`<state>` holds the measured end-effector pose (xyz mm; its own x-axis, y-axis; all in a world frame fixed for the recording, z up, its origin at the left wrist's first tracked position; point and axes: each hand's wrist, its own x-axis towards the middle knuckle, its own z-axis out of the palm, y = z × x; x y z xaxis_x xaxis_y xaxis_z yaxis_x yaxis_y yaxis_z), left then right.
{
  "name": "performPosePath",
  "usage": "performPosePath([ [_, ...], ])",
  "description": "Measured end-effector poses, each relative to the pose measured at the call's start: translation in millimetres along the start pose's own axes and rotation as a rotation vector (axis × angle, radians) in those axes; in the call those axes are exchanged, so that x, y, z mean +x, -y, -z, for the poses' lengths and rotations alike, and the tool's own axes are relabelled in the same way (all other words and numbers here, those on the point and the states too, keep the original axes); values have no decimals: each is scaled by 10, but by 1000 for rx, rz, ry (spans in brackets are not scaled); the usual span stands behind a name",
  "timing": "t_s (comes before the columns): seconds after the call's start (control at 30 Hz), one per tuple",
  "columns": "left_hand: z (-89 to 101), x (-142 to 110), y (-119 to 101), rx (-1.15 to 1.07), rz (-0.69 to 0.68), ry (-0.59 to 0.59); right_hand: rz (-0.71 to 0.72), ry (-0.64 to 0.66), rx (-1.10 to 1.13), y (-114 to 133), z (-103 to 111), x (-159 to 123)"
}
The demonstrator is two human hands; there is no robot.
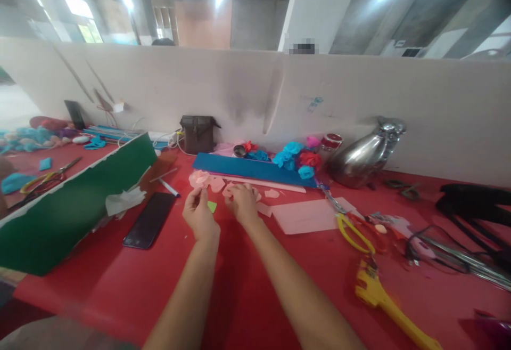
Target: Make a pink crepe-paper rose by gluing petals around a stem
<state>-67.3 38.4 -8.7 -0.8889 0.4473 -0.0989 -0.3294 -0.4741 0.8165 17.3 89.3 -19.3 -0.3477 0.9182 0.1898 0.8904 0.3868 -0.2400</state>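
My left hand (pixel 199 214) has thumb and fingers pinched together at the base of a pale pink paper flower (pixel 198 178). A little to its right, my right hand (pixel 243 203) reaches among cut pink paper petals (pixel 217 183), its fingers curled down at them. Whether a petal sits in those fingers is hidden. Another loose petal (pixel 272 193) lies just right of that hand. Pink paper sheets (pixel 305 217) lie farther right on the red table. Between the hands shows a small green paper piece (pixel 212 207).
A phone (pixel 148 221), a pen (pixel 170 187) and a green board (pixel 80 206) are at left. Behind the hands lie a blue paper strip (pixel 251 169) and blue flowers (pixel 289 154). Yellow-handled scissors (pixel 353 233), a yellow glue gun (pixel 383 296) and a metal jug (pixel 363 153) stand or lie right.
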Motion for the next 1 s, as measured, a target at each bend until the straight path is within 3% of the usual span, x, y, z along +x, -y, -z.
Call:
performPosePath([
  [0.4, -4, -18, -12, 0, 13, -11, 80, 17, 4, 283, -134, 375],
  [0.77, -17, -51, 3, 1, 124, 15, 107, -22, 159, 89, -136, 357],
  [1.0, -12, -43, 51, 18, 194, 12, -44, -36, 320, 39, -182, 395],
])
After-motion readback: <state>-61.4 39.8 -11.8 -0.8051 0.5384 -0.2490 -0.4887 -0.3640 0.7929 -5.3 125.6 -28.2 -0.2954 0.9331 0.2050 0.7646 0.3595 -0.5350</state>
